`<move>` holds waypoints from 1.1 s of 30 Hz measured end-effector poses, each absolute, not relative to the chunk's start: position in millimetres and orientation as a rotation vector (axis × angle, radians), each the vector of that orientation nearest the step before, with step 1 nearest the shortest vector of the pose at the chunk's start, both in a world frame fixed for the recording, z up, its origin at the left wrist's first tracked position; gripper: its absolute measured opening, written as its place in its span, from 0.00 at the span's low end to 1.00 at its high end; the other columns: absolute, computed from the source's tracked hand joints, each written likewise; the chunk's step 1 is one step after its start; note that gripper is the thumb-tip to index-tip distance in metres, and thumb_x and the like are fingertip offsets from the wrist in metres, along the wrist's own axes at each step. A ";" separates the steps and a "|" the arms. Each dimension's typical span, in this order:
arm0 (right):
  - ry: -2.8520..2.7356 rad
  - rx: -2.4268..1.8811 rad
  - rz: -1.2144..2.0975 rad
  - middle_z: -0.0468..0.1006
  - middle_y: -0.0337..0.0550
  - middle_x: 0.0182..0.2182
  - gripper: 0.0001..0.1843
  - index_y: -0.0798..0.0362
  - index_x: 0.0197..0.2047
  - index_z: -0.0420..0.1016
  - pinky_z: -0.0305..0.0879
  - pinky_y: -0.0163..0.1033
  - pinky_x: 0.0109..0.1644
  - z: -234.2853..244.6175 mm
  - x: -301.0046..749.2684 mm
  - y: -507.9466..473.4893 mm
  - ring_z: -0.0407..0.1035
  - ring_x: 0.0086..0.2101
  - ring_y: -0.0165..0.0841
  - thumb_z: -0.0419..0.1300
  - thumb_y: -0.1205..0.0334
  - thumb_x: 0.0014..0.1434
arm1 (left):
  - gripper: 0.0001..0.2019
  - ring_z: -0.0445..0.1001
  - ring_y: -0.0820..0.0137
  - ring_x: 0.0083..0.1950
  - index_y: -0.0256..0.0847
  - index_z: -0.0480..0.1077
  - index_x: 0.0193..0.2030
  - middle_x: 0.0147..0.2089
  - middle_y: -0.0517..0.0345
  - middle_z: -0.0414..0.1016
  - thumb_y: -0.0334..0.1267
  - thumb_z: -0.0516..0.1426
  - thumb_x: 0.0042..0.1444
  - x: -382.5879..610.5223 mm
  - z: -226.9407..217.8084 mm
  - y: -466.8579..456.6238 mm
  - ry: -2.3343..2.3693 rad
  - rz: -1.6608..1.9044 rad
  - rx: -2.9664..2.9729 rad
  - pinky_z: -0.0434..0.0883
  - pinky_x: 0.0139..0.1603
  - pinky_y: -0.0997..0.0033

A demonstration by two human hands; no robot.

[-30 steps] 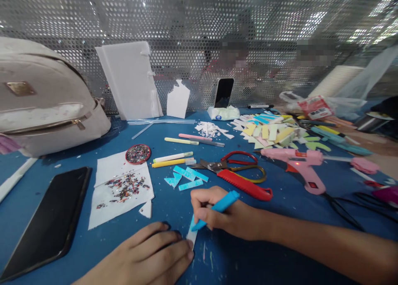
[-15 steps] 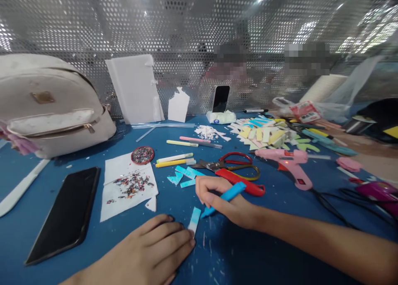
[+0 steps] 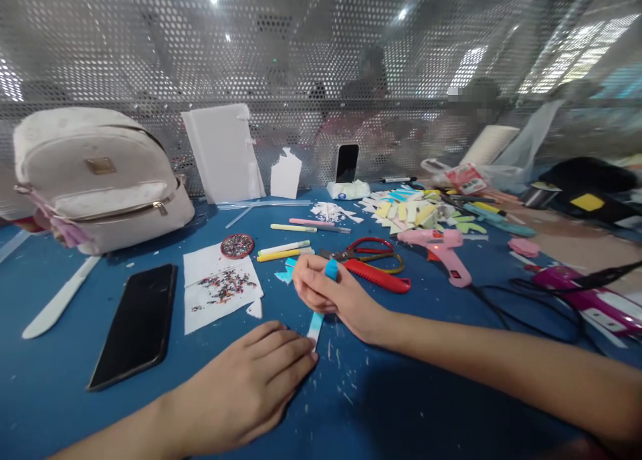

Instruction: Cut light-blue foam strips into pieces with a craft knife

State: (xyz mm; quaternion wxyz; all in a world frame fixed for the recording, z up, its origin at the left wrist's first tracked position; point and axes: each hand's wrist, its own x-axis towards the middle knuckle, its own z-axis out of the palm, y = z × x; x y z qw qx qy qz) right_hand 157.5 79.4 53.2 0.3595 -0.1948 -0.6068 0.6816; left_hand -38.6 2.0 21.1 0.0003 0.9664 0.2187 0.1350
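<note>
My right hand (image 3: 326, 289) is closed around a blue marker (image 3: 332, 269), its tip hidden behind my fingers. Below that hand lies a small strip (image 3: 315, 326), light blue toward its far end and white toward me. The fingertips of my left hand (image 3: 255, 373) press on the strip's near end, the fingers stretched out flat on the blue table. Just beyond my right hand are blue-coloured pieces (image 3: 287, 271), partly covered by it. Scissors (image 3: 346, 254) and a red-handled cutter (image 3: 378, 275) lie to the right of these pieces.
Left are a black phone (image 3: 135, 326), a white knife (image 3: 63, 299), a backpack (image 3: 110, 179) and glitter on paper (image 3: 195, 266). Several markers (image 3: 283, 253) lie ahead. A pink glue gun (image 3: 441, 246) with black cables, a magenta device (image 3: 586, 299) and a strip pile (image 3: 411, 209) are right.
My right hand has shifted left over the strip's far end, and the marker has turned more upright. My left hand still presses the strip. The whole view has shifted slightly.
</note>
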 end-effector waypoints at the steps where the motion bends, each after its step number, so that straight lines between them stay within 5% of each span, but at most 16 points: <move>1: -1.542 -0.503 1.789 0.50 0.26 0.16 0.22 0.52 0.25 0.58 0.38 0.34 0.21 53.4 155.4 78.6 0.41 0.17 0.23 0.57 0.50 0.67 | 0.22 0.69 0.58 0.62 0.30 0.59 0.68 0.66 0.44 0.67 0.30 0.48 0.68 -38.9 20.7 1.9 0.681 0.413 3.037 0.63 0.66 0.54; 5: -1.412 -0.550 1.943 0.43 0.25 0.13 0.30 0.50 0.20 0.46 0.33 0.36 0.21 51.6 147.1 75.2 0.36 0.16 0.23 0.55 0.46 0.66 | 0.22 0.68 0.57 0.62 0.30 0.59 0.67 0.65 0.44 0.67 0.30 0.47 0.68 -39.3 20.1 1.8 0.675 0.387 3.035 0.64 0.65 0.52; 33: -1.454 -0.611 1.886 0.45 0.24 0.11 0.34 0.49 0.19 0.46 0.32 0.36 0.21 39.3 142.9 66.7 0.37 0.15 0.22 0.60 0.40 0.62 | 0.22 0.69 0.56 0.61 0.30 0.59 0.66 0.63 0.43 0.68 0.30 0.48 0.67 -39.1 20.1 1.4 0.687 0.410 3.013 0.65 0.64 0.53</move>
